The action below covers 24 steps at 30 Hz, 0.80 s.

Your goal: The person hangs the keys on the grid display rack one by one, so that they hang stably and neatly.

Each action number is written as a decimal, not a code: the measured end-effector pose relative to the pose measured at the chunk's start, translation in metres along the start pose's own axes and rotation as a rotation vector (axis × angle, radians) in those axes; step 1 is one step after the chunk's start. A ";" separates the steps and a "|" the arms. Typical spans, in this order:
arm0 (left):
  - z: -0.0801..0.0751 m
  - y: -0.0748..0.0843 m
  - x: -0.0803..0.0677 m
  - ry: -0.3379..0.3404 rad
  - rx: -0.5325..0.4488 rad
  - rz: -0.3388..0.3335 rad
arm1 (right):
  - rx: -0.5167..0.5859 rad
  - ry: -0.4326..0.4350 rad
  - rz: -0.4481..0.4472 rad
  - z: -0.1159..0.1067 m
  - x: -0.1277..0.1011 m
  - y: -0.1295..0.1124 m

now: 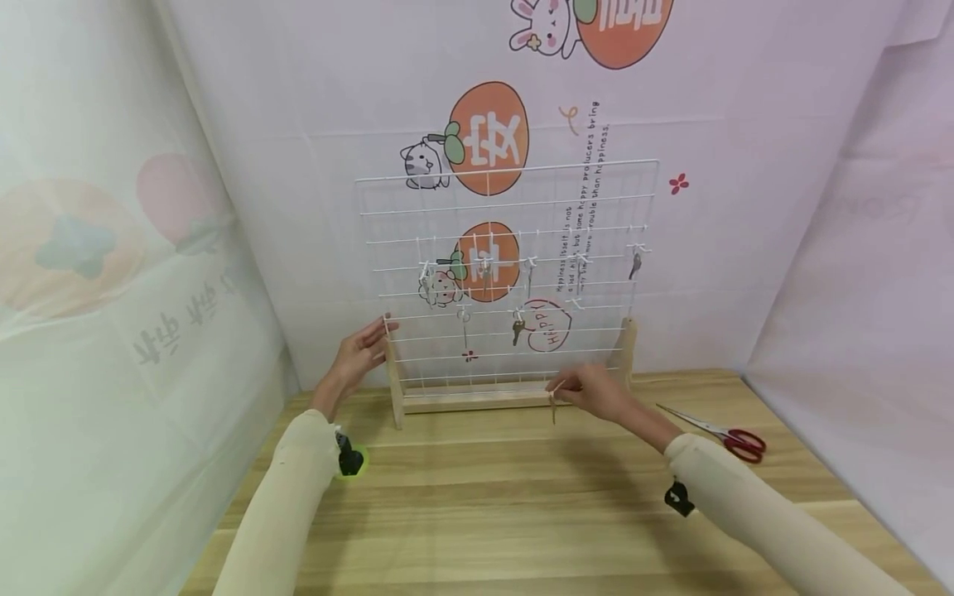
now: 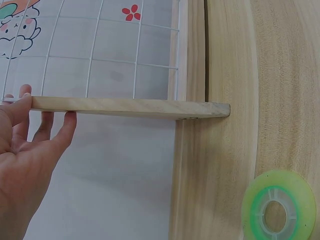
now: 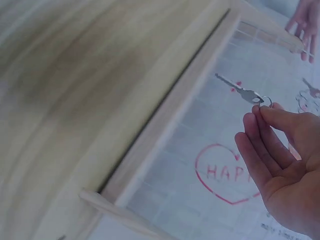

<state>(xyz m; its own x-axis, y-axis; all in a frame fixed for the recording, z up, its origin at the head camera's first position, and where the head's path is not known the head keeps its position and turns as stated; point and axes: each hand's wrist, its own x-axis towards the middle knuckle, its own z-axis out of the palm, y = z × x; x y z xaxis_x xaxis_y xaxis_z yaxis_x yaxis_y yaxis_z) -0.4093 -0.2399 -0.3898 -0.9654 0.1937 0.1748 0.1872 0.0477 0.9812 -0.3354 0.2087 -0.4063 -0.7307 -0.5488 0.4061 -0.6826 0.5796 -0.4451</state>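
The right hand (image 1: 596,391) pinches a key (image 3: 239,91) by its ring, blade hanging down just before the wire rack (image 1: 507,248), whose left post the left hand's (image 1: 356,356) straight fingers steady.

Matt pale wood table (image 1: 522,497) and rack frame (image 2: 130,106), white-coated wire grid (image 1: 507,273), shiny metal key (image 3: 240,91).

Rack (image 1: 507,397) on table (image 1: 522,513), scissors (image 1: 719,432) right
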 end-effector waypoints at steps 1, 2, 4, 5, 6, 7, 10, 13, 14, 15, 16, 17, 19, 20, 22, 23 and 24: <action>0.000 0.000 0.000 0.001 0.000 0.000 | 0.009 0.005 0.006 -0.004 0.002 0.000; 0.000 0.000 0.000 0.003 -0.001 0.001 | 0.009 0.009 0.016 -0.007 0.003 -0.001; 0.000 0.001 0.000 0.007 -0.002 -0.002 | 0.000 0.018 0.034 -0.016 0.006 -0.002; 0.000 0.002 0.000 0.008 -0.001 -0.003 | -0.010 0.020 0.050 -0.020 0.008 -0.003; 0.000 0.002 0.000 0.009 -0.001 -0.004 | -0.018 0.023 0.061 -0.024 0.009 -0.003; 0.000 0.002 0.000 0.009 0.000 -0.006 | -0.013 0.019 0.071 -0.028 0.011 -0.004; 0.000 0.003 0.000 0.010 -0.001 -0.009 | -0.006 0.013 0.108 -0.041 0.014 -0.007; 0.000 0.003 0.000 0.009 -0.003 -0.011 | -0.014 0.011 0.120 -0.053 0.017 -0.010; 0.001 0.003 0.000 0.011 -0.006 -0.011 | -0.024 0.016 0.120 -0.057 0.018 -0.011; 0.001 0.003 -0.001 0.010 -0.005 -0.008 | -0.038 0.026 0.124 -0.060 0.019 -0.011; 0.001 0.003 -0.001 0.007 -0.006 -0.006 | -0.053 0.034 0.124 -0.063 0.020 -0.012; 0.001 0.002 -0.001 0.005 -0.002 -0.002 | -0.061 0.042 0.126 -0.066 0.022 -0.012; 0.001 0.002 -0.001 0.006 -0.001 0.002 | -0.075 0.061 0.127 -0.072 0.024 -0.013; 0.001 0.002 -0.001 0.006 0.000 0.002 | -0.079 0.069 0.130 -0.074 0.025 -0.013; 0.001 0.001 -0.001 0.004 0.006 0.002 | -0.094 0.084 0.134 -0.078 0.026 -0.014; 0.001 0.001 -0.001 0.006 0.007 0.001 | -0.103 0.091 0.130 -0.080 0.027 -0.013; 0.001 0.001 -0.001 0.008 0.001 -0.002 | -0.111 0.099 0.124 -0.082 0.027 -0.014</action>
<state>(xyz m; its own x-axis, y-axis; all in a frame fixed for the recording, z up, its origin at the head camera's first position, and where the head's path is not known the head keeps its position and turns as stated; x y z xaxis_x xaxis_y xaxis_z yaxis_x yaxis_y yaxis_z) -0.4084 -0.2391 -0.3893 -0.9671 0.1858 0.1739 0.1859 0.0492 0.9813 -0.3469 0.2356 -0.3234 -0.8031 -0.4097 0.4327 -0.5796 0.7054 -0.4080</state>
